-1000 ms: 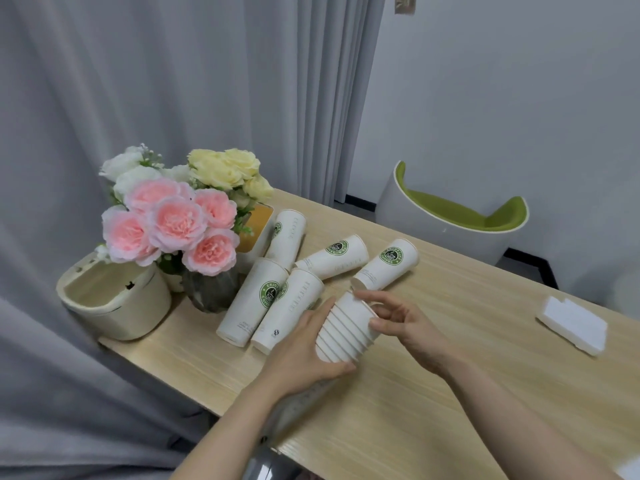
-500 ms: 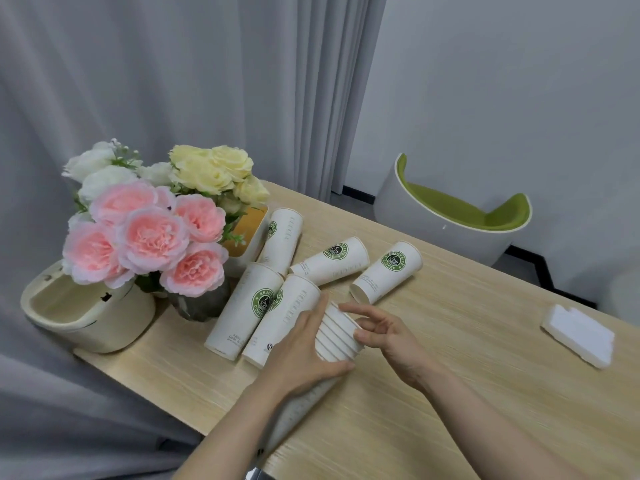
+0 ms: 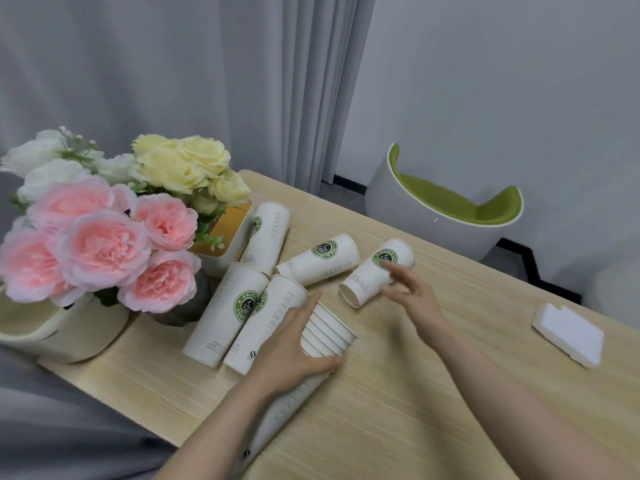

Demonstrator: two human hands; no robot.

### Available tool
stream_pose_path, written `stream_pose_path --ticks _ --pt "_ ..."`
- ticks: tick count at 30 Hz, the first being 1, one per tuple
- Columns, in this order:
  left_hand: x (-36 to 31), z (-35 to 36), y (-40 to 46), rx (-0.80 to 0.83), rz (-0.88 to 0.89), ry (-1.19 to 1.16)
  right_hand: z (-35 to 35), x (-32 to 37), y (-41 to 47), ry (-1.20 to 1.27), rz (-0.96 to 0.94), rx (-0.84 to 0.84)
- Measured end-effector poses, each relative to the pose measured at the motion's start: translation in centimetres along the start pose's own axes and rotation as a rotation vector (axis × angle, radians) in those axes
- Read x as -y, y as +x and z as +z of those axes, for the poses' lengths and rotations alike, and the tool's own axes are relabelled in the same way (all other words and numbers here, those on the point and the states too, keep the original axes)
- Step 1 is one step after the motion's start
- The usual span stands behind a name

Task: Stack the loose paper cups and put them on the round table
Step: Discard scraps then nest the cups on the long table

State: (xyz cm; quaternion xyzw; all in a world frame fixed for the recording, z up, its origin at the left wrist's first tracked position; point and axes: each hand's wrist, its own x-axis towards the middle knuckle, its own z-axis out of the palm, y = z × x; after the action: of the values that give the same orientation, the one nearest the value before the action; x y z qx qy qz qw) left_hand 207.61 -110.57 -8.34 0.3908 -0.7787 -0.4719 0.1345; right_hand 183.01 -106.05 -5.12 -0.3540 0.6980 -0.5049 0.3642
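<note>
Nearest on the desk (image 3: 398,393), the left hand (image 3: 294,351) has its fingers wrapped round one nested stack of cups (image 3: 325,332) lying on its side, six or so rims showing. Just beyond, the right hand (image 3: 412,296), fingers apart and loosely spread, touches the nearest of five loose cups (image 3: 377,271) lying on their sides. Farther left stand one bouquet (image 3: 104,220) and one cream basket (image 3: 62,330); one white foam piece (image 3: 568,334) lies to the right.
</note>
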Motion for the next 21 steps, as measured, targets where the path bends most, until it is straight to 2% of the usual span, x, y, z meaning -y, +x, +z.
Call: stream_pose_path --ticks 3,6,9,14,21 --pt "-0.3 -0.2 0.6 -0.002 0.009 -0.013 -2.3 -0.2 3.4 -0.153 0.006 -0.076" --pt "-0.4 -0.4 1.1 0.002 0.027 -0.011 -3.4 -0.4 6.4 -0.309 -0.018 -0.067" --pt "-0.2 -0.5 1.6 -0.011 0.016 -0.019 -3.9 -0.7 8.9 -0.362 0.060 -0.034" --pt "0.1 -0.7 1.8 -0.016 0.001 -0.018 -3.4 -1.8 10.9 -0.331 0.098 0.032" --pt "0.4 -0.5 1.9 -0.012 0.004 -0.023 -3.8 -2.7 10.5 -0.173 0.133 -0.093"
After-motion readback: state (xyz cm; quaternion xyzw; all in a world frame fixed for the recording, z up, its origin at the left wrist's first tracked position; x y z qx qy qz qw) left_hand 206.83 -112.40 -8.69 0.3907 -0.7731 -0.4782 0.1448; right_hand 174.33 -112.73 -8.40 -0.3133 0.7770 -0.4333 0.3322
